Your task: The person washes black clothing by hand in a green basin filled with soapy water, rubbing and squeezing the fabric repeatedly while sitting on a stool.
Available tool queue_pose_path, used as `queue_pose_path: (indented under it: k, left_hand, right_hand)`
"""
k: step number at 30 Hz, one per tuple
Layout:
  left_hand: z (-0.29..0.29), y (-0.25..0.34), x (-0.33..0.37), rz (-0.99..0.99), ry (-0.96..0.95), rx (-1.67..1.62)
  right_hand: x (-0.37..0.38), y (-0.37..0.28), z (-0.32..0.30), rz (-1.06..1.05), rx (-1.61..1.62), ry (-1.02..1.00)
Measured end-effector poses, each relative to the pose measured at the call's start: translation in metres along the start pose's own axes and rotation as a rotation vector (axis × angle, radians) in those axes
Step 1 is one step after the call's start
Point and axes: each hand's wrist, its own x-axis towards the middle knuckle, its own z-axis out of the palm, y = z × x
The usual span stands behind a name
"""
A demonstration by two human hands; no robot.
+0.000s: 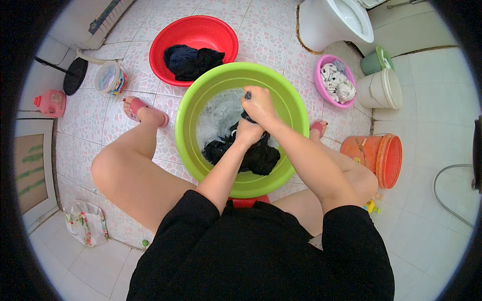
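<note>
A large green basin (186,108) stands between my legs with foamy water (216,113) in it. Wet black cloth (261,158), apparently a garment, lies bunched in the near half of the basin. My right hand (259,104) is closed in a fist over the basin, with a bit of dark fabric showing at its fingers. Just below it, my left hand (249,132) is closed around the same cloth, its fingers mostly hidden. A short stretch of black fabric shows between the two hands.
Beyond stands a red basin (201,34) holding dark clothes (193,61). To the right are a pink basin (320,90) with light-coloured laundry, a white bucket (374,91), an orange bucket (360,150) and a toilet (339,22). A small tub (109,79) and pink jug (51,104) sit left.
</note>
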Motion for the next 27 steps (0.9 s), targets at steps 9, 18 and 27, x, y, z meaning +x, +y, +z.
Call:
queue_pose_path:
  k: [9,18,27]
  left_hand:
    - [-0.034,0.012,-0.018,-0.096,-0.189,-0.389]
    - [-0.069,-0.015,-0.023,-0.262,-0.291,-0.902]
    - [-0.102,0.018,-0.033,-0.175,-0.011,-0.629]
  right_hand:
    - [-0.01,0.018,-0.034,0.227,0.823,-0.409]
    - [-0.038,0.051,-0.044,0.125,0.59,-0.854]
    - [-0.029,0.065,-0.049,-0.04,0.25,-0.769]
